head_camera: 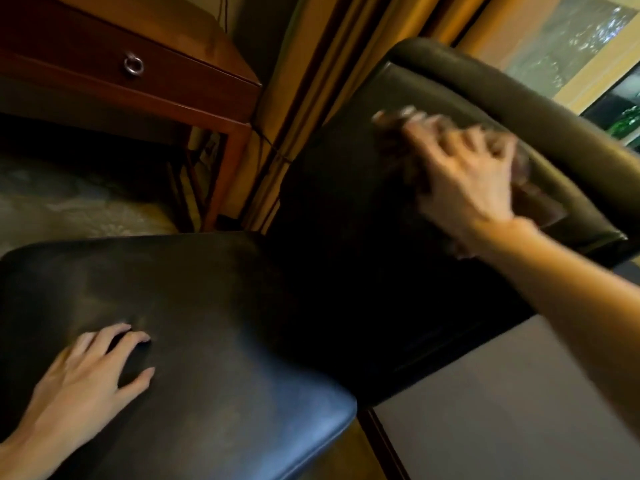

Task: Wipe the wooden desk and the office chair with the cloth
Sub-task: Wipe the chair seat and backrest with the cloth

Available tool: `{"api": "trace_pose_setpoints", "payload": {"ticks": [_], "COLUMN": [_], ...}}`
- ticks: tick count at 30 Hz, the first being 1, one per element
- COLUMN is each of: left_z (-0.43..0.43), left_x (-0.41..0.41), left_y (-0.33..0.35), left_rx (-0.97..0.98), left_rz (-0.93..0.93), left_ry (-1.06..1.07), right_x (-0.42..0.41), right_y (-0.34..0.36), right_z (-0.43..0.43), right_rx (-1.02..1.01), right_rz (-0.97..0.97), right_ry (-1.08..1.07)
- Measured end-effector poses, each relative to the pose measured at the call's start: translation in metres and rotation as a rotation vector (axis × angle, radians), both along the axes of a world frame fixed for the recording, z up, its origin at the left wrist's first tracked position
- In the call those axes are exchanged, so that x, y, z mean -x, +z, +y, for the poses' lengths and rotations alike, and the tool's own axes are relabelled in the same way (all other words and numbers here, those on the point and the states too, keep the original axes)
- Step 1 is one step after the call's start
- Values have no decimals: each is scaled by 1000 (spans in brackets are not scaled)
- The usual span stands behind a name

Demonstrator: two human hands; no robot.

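— What's the room like?
— Dim. A dark leather office chair (311,289) fills the view. The wooden worktop (194,84) stands beyond its seat (214,323), gold curtains (311,64) hang behind its backrest (346,202), and patterned carpet (69,202) lies past the seat's far edge.
— How many of each?
— One chair, one worktop with one ring-pull drawer (133,65), one cloth (530,199), two grips.
— And the grips?
— The left grip (79,386) lies flat on the seat, fingers spread, holding nothing. The right grip (464,174), blurred, curls its fingers over the brown cloth, pressing it against the backrest below the padded top edge.
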State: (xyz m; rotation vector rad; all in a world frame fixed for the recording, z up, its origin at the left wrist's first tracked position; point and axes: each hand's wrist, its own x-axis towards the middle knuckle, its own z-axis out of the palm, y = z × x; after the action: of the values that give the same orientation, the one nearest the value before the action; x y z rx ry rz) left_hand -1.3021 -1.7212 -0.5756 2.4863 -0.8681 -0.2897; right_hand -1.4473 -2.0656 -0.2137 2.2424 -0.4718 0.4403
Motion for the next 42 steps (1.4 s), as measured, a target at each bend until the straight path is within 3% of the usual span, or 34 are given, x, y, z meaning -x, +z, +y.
{"api": "trace_pose_setpoints", "payload": {"ticks": [3,10,14,17,20,22,24,28,31,34,37,42], "left_z": [2,0,7,7,8,10,12,11,11,9,6,1], "left_x": [-3,-7,-4,1,0,1,3,4,5,4,0,-2], "left_y": [-5,-14,-35,-33,-27,-26,-26,-15,-2,2,5,3], "left_rx": [-50,-119,-62,-9,-5,-3,41,-57,-119,-127,-133,-86], "left_rz": [34,37,-90,-175,-218,-218,-244,-189,-102,-51,-23,45], "left_ry": [-12,-41,-28,-15,-19,-15,-19,-19,-20,-6,-30,-16], "right_x": [-9,-15,-3,13,33,46,45,5,-36,-58,-59,-49], "right_y": [43,-68,-117,-184,-239,-245,-223,-107,-2,50,20,-110], "right_z": [-34,-22,3,25,48,58,62,45,10,-34,-51,-31], "right_rx": [-103,-99,-113,-216,-322,-364,-370,-156,30,-49,-88,-176], "right_rz": [-52,14,24,197,617,758,686,243,-24,-106,-78,-9], "right_ry": [-197,-199,-125,-41,-114,-153,-78,129,-52,-236,-258,-13]}}
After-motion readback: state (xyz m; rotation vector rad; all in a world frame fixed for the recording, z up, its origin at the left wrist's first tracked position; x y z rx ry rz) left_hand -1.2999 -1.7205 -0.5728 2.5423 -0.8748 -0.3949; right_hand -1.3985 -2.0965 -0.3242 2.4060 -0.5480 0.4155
